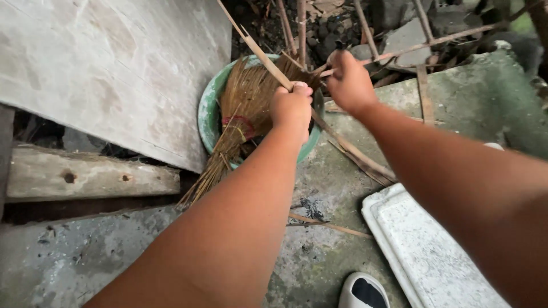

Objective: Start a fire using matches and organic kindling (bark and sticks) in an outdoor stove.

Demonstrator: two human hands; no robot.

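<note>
The left hand point(291, 107) was closed in a fist around a long thin strip point(268, 61) of palm rib, which ran from far left over the basin point(206, 111) down to the right across the concrete point(319, 171). The right hand point(349, 84), just far and right of it, was also closed; something dark showed at its top, but I could not tell what. A thin stick point(434, 41) ran from that fist toward the far right. Under both hands a tied broom bundle point(242, 114) lay in the green basin, its bristle ends spilling near-left over the rim. A grey board point(114, 68) lay left, a white tray point(428, 251) near right, a shoe point(362, 291) nearest.

The risk, as I judged it: the strip looked dry and narrow, so a hard pull could snap it or slide its edge through the fist and cut the palm. The hands worked close together, so a slip could bring one against the other.
</note>
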